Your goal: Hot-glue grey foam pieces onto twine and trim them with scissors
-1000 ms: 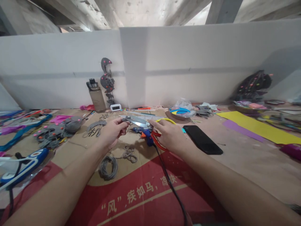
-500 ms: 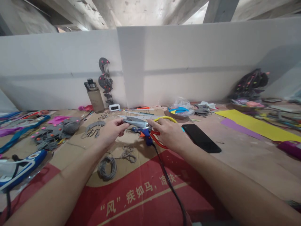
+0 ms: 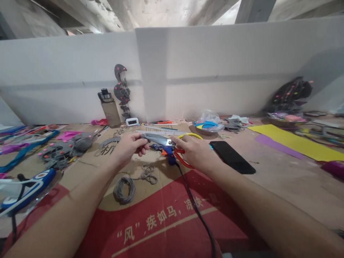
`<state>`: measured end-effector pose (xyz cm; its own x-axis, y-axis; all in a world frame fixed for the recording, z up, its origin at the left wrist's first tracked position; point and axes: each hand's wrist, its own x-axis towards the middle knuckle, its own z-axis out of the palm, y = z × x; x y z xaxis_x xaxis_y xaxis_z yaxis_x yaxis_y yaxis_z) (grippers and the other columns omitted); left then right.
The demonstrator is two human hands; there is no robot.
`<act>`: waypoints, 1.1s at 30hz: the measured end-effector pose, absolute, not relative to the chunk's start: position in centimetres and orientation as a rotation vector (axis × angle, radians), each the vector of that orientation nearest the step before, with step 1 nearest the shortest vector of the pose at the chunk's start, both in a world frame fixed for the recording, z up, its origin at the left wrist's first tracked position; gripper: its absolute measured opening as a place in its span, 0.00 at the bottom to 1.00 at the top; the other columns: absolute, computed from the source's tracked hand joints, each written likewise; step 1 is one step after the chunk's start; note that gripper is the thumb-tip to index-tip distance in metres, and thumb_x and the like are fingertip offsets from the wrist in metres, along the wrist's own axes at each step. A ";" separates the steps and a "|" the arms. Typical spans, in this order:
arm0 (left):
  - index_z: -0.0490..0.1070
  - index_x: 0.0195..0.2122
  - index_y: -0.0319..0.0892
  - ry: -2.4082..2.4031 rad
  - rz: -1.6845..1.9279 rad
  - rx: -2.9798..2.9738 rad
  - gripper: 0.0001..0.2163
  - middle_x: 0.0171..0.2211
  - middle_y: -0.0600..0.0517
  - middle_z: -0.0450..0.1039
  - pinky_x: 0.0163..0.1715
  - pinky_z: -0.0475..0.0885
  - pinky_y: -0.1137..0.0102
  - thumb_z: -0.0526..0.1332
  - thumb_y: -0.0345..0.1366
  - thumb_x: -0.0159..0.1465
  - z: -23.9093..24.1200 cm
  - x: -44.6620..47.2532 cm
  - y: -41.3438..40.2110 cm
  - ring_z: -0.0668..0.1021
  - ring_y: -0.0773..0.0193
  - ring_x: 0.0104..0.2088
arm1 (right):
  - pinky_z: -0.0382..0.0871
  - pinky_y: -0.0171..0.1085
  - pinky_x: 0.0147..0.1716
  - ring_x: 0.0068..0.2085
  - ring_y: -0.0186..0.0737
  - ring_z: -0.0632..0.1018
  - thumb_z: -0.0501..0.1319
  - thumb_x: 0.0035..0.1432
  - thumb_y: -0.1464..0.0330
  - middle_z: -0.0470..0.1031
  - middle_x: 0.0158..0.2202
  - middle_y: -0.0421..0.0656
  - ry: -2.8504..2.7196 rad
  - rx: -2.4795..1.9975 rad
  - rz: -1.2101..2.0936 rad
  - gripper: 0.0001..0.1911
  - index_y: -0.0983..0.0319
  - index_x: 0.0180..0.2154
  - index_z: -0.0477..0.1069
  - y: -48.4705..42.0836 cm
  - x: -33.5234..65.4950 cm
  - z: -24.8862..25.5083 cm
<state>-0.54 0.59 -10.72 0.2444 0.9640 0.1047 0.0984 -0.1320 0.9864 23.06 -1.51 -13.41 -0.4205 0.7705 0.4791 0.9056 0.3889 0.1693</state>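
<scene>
My right hand (image 3: 195, 148) is closed around the red and yellow handles of a pair of scissors (image 3: 158, 139), whose blades point left. My left hand (image 3: 131, 147) is in a pinch at the blade tips; a small grey scrap (image 3: 145, 136) shows there, though what exactly sits between the fingers is too small to make out. Just below the scissors' pivot lies a blue corded tool (image 3: 170, 154) that looks like a glue gun. A coil of grey cord (image 3: 124, 190) rests on the cardboard (image 3: 150, 218) nearer to me.
A black phone (image 3: 233, 157) lies right of my right hand. Behind are a bottle (image 3: 110, 111), a bowl (image 3: 208, 131) with a plastic bag, and a white wall (image 3: 193, 71). Grey pieces with pink dots (image 3: 59, 152) lie left; yellow sheets (image 3: 298, 143) lie right.
The scissors' blades, spread apart before, have come together near my left fingers. Both hands stay in nearly the same place, and the view has shifted slightly.
</scene>
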 end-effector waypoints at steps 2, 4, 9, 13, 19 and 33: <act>0.70 0.24 0.37 1.061 1.045 1.504 0.05 0.20 0.51 0.70 0.14 0.60 0.77 0.62 0.33 0.52 -10.7 -0.7 0.6 0.68 0.73 0.16 | 0.53 0.34 0.28 0.37 0.41 0.72 0.50 0.60 0.67 0.73 0.41 0.45 -2.340 -1.470 -0.596 0.23 0.51 0.57 0.58 -1.5 23.1 -13.4; 0.69 0.24 0.38 1.075 1.037 1.520 0.05 0.19 0.52 0.68 0.13 0.57 0.78 0.61 0.33 0.53 -10.7 -0.7 0.7 0.66 0.74 0.15 | 0.52 0.34 0.27 0.36 0.40 0.72 0.51 0.59 0.69 0.73 0.40 0.45 -2.346 -1.472 -0.610 0.24 0.51 0.57 0.58 -1.5 23.1 -13.5; 0.68 0.23 0.38 1.070 1.024 1.489 0.04 0.18 0.53 0.66 0.12 0.53 0.79 0.60 0.32 0.53 -10.6 -0.8 0.7 0.64 0.75 0.14 | 0.51 0.36 0.26 0.34 0.41 0.72 0.51 0.58 0.70 0.74 0.37 0.43 -2.353 -1.444 -0.632 0.23 0.51 0.55 0.60 -1.5 23.1 -13.5; 0.68 0.24 0.38 1.053 1.011 1.418 0.04 0.17 0.54 0.64 0.13 0.52 0.79 0.61 0.33 0.52 -10.7 -1.0 1.0 0.62 0.76 0.14 | 0.52 0.36 0.27 0.33 0.41 0.72 0.50 0.59 0.67 0.74 0.37 0.44 -2.365 -1.430 -0.632 0.22 0.52 0.55 0.60 -1.5 23.2 -13.6; 0.69 0.25 0.37 1.044 0.990 1.388 0.05 0.18 0.54 0.63 0.13 0.50 0.78 0.62 0.33 0.51 -10.8 -1.3 1.2 0.61 0.76 0.15 | 0.52 0.36 0.27 0.33 0.42 0.73 0.50 0.58 0.67 0.75 0.35 0.44 -2.343 -1.405 -0.656 0.21 0.52 0.54 0.62 -1.2 23.3 -13.9; 0.67 0.25 0.37 1.092 1.038 1.455 0.05 0.18 0.55 0.61 0.14 0.50 0.79 0.61 0.32 0.51 -10.9 -1.2 1.5 0.61 0.76 0.17 | 0.62 0.36 0.32 0.38 0.43 0.75 0.53 0.57 0.66 0.75 0.41 0.46 -2.146 -1.375 -0.353 0.22 0.53 0.55 0.63 -0.7 23.2 -14.1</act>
<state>-1.25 1.51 -10.88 0.2236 0.9725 0.0649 0.1145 -0.0924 0.9891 23.15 -0.73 -14.09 -0.3166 0.7471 0.5845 0.8950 0.4393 -0.0768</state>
